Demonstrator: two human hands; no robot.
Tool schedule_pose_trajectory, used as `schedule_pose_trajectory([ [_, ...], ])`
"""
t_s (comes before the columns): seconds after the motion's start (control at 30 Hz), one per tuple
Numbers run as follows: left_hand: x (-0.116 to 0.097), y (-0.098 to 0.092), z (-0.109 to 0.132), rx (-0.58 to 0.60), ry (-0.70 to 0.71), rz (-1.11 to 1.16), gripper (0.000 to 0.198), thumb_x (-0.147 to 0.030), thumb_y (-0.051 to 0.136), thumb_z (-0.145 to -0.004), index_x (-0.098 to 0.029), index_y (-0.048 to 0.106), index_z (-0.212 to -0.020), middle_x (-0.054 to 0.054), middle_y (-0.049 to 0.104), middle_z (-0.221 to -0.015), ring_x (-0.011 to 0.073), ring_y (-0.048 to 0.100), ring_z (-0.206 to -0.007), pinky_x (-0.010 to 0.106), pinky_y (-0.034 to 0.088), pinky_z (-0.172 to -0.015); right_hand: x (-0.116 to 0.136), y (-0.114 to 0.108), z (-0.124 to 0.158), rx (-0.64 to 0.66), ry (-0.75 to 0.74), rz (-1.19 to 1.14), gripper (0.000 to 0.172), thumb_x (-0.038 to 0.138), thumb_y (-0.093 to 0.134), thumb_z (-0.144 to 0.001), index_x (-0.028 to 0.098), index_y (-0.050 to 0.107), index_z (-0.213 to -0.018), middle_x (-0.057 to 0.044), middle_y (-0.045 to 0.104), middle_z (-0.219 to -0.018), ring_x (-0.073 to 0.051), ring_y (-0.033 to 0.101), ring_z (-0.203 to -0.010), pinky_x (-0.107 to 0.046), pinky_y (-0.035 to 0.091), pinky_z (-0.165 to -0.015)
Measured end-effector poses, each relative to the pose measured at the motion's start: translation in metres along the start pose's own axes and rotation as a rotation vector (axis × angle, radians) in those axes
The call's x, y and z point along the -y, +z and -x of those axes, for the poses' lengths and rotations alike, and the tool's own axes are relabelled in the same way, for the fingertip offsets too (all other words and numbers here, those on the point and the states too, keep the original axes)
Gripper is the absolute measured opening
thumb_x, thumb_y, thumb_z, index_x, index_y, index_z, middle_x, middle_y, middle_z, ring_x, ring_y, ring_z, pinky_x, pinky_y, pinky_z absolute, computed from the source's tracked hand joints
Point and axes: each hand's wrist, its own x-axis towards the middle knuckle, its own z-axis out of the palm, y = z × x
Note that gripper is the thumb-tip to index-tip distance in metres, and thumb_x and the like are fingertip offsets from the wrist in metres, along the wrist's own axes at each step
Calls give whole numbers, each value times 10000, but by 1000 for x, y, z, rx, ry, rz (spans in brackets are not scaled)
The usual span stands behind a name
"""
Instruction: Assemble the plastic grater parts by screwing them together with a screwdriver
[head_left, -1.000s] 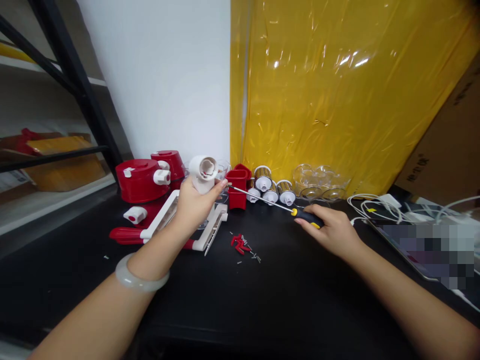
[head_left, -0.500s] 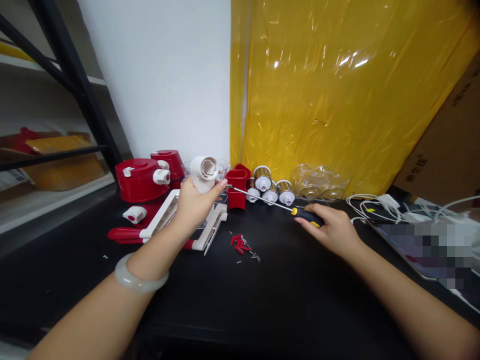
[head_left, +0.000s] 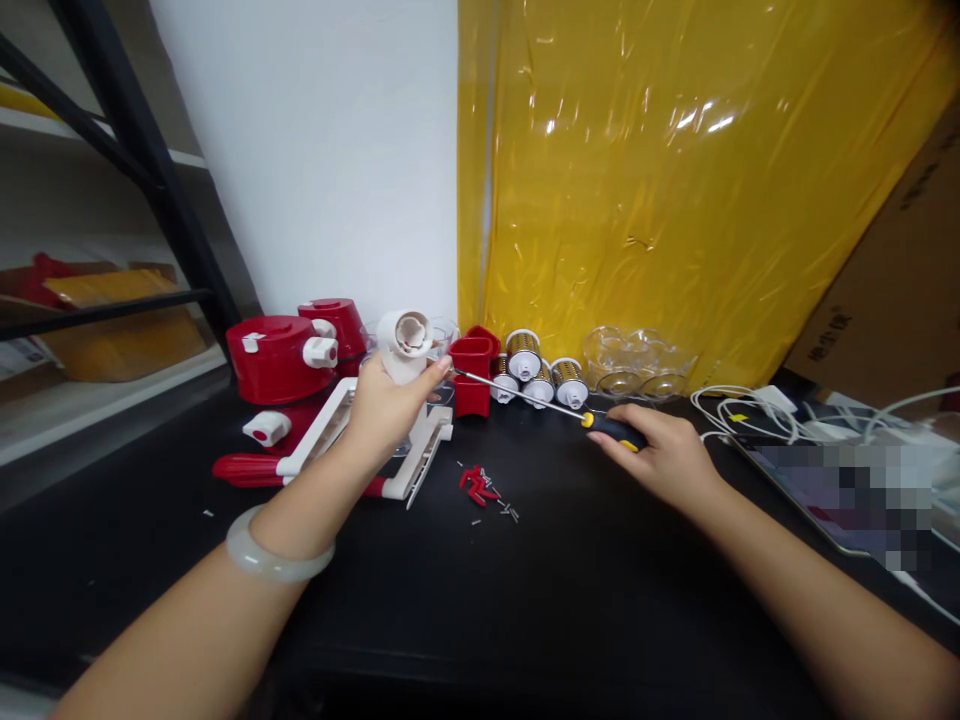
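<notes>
Screwdriver (head_left: 602, 427) in right hand (head_left: 664, 445); white part (head_left: 403, 350) in left hand (head_left: 386, 405).
Left hand wrapped round the white part, raised above the table (head_left: 585, 590), round opening uppermost; left thumb lies at the driver tip, actual contact there too small to tell. Right hand pinches the black-and-yellow handle between thumb and fingers, shaft slanting up leftward to the left hand. Red pieces (head_left: 478, 487) and loose screws (head_left: 508, 511) scattered on the table between the forearms. Red holder (head_left: 472, 392) just right of the left hand, grater drums (head_left: 523, 352) beside it; white frame (head_left: 319, 440) partly behind the left forearm.
</notes>
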Motion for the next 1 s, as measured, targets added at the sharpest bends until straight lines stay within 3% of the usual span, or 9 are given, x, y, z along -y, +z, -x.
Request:
schedule_pose_trajectory([
  [0.17, -4, -18, -15, -66, -3, 200, 337, -252, 802, -671, -191, 632, -956, 28, 676, -815, 142, 653, -642, 221, 505, -493, -2, 0, 0, -6, 11, -8, 252, 439, 616, -878, 193, 652, -917, -47, 726, -802, -168, 683, -665, -263, 500, -616],
  [0.27, -4, -24, -20, -81, -19, 194, 324, -224, 812, -657, -179, 638, -928, 10, 646, -765, 93, 576, -545, 211, 488, -477, -2, 0, 1, -7, 13, -6, 253, 441, 618, -878, 192, 649, -913, -43, 720, -790, -165, 679, -657, -260, 494, -609],
  [0.53, 3, -11, -11, 52, -64, 100, 336, -240, 823, -629, -148, 655, -905, 10, 648, -704, 91, 547, -502, 222, 469, -464, 2, 1, 0, -19, -11, -6, 254, 439, 615, -881, 191, 648, -919, -49, 723, -802, -169, 684, -679, -261, 501, -630],
  [1.0, 0, -7, -7, 84, -93, 41, 290, -241, 811, -645, -150, 645, -865, -7, 620, -683, 69, 505, -465, 212, 448, -442, 2, 0, 0, -10, -18, -10, 249, 433, 610, -885, 192, 648, -932, -55, 728, -819, -175, 692, -693, -266, 509, -637],
])
